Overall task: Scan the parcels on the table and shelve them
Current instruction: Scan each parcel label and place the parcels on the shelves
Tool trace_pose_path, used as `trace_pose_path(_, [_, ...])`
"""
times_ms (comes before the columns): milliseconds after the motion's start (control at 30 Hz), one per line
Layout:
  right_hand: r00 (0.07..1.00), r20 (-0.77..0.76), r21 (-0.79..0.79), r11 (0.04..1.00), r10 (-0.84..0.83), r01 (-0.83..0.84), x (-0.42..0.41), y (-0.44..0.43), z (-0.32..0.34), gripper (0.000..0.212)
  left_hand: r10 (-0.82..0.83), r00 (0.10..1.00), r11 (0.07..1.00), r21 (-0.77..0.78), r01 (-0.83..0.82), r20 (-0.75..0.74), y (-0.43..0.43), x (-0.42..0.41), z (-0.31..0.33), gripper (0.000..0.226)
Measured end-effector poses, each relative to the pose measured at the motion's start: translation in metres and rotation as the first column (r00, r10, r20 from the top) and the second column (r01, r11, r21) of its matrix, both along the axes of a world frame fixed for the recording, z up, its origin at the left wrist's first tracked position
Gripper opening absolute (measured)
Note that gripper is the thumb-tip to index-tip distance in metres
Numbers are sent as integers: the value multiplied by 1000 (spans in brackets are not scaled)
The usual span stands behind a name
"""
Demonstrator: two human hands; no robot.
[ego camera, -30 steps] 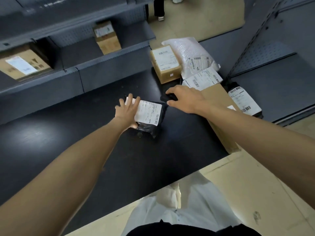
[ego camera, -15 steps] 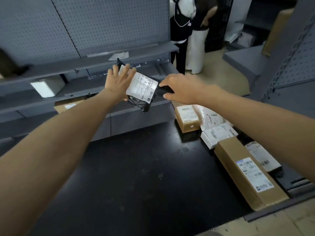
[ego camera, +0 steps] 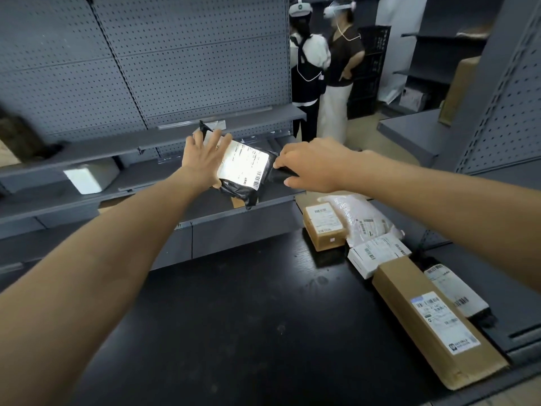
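A black poly parcel (ego camera: 243, 171) with a white barcode label is up in the air in front of the grey shelves (ego camera: 146, 187). My left hand (ego camera: 202, 159) holds its left end, fingers spread over the top and thumb underneath. My right hand (ego camera: 313, 165) grips a small black scanner (ego camera: 282, 174) that touches the parcel's right edge. Along the right side of the black table (ego camera: 234, 317) lie a small brown box (ego camera: 323, 225), a white poly bag (ego camera: 363, 218), a flat white box (ego camera: 377, 253), a long brown box (ego camera: 433, 320) and a black bag (ego camera: 456, 291).
A white box (ego camera: 90, 177) sits on the lower shelf at left. Pegboard backs the shelving. Two people (ego camera: 322, 68) stand in the aisle beyond the shelf end. More grey shelving stands at right.
Both hands lifted the black parcel and the scanner off the table and up toward the shelves. My view tilted up from the table to the shelving.
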State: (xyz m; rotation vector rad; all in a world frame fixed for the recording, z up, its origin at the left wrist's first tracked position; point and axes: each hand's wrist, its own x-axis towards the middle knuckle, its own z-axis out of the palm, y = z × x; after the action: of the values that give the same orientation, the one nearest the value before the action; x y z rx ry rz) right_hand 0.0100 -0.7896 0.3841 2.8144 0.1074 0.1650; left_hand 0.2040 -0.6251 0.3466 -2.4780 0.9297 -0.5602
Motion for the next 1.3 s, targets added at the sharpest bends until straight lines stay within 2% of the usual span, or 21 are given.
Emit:
trace_pose_path(367, [998, -54, 18, 999, -28, 29, -13, -12, -20, 42, 6, 996, 1000, 5, -6, -93, -13, -8, -23, 131])
trace_pose_path(500, [996, -67, 81, 995, -55, 60, -22, -24, -35, 40, -7, 989, 1000, 18, 10, -147, -27, -15, -44, 130])
trace_pose_path(600, [993, -88, 114, 990, -73, 83, -34, -31, -47, 32, -39, 983, 998, 33, 46, -178, -41, -26, -61, 127])
trace_pose_path(700, [987, -125, 136, 983, -103, 120, -52, -37, -59, 35, -82, 971, 994, 51, 96, -222, -51, -34, -77, 125])
trace_pose_path(1100, [966, -166, 129, 966, -200, 223, -122, -71, -83, 39, -118, 962, 984, 101, 147, -245, -90, -87, -101, 129])
trace_pose_path(1300, [957, -188, 233, 937, -220, 261, -171, -83, -89, 37, -152, 956, 975, 121, 187, -252, -110, -135, -102, 128])
